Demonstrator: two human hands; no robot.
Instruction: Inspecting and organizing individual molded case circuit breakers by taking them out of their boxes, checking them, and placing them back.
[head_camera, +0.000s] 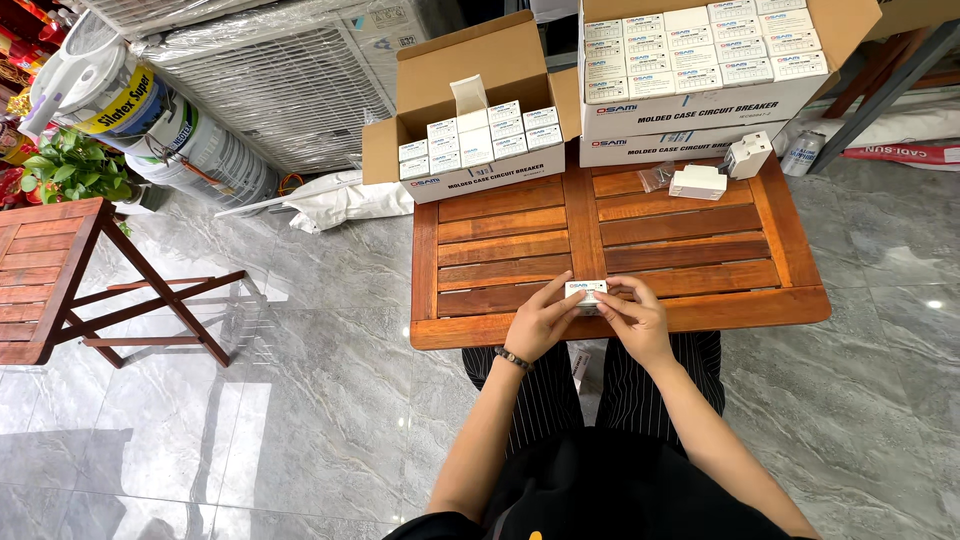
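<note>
White and small, a carton (585, 292) sits at the near edge of the slatted wooden table (500, 250), held between both hands. Left hand (537, 322) grasps its left end, fingers curled over the top; a dark bracelet (512, 359) circles that wrist. Right hand (634, 318) grasps the right end, fingertips on the upper face.

Far left on the table: an open cardboard box (470, 70), flaps up, partly filled with rows of matching small white cartons, one standing taller than the rest. Far right: a larger open box (700, 110), fully packed, stacked on a second flat box. Just in front of it, two loose white devices (698, 181) lie beside a small clear bag (657, 177). A folding wooden table (50, 270) stands well apart at left on the grey tiled floor (300, 400).
</note>
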